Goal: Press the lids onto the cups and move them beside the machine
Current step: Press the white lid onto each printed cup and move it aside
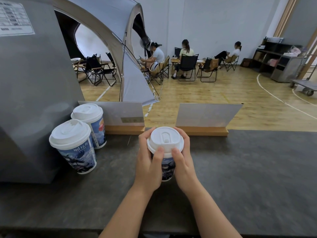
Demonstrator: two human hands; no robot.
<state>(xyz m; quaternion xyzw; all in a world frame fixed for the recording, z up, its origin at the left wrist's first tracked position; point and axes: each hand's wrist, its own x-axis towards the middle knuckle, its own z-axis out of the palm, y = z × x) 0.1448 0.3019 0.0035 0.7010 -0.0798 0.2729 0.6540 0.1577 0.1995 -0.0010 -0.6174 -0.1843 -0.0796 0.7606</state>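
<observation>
A printed paper cup [168, 169] stands on the dark counter [248, 169] in the middle, with a white lid [165, 139] on top. My left hand [148, 162] wraps the cup's left side and my right hand [183, 160] its right side. Both thumbs rest on the lid's near rim. Two more lidded cups stand at the left against the grey machine [34, 91]: a near cup [73, 146] and a far cup [91, 124].
Two card signs in wooden bases, a left sign [123, 117] and a right sign [205, 117], stand along the counter's far edge behind the cup. Beyond the counter lie a wooden floor, a tent, folding chairs and seated people.
</observation>
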